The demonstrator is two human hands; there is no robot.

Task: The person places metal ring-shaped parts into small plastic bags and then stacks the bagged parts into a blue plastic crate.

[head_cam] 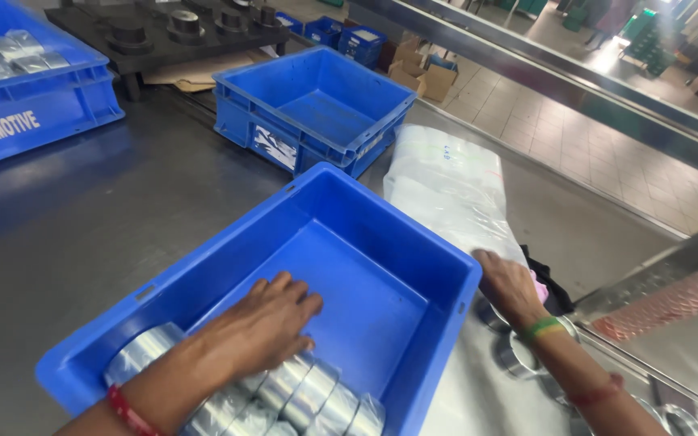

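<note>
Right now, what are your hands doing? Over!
Left hand flat on wrapped metal rings inside the near blue crate. Right hand on the clear plastic bags, outside the crate. Loose rings under that wrist.

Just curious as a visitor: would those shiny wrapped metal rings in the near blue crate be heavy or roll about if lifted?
The wrapped metal rings look like thick steel, so probably heavy for their size. Being round, they would likely roll if set on edge. The glossy film may make them slippery under the left hand.

Factory packing floor, blue plastic crates on steel workbench, machined metal rings (bagged), tiled aisle
</note>
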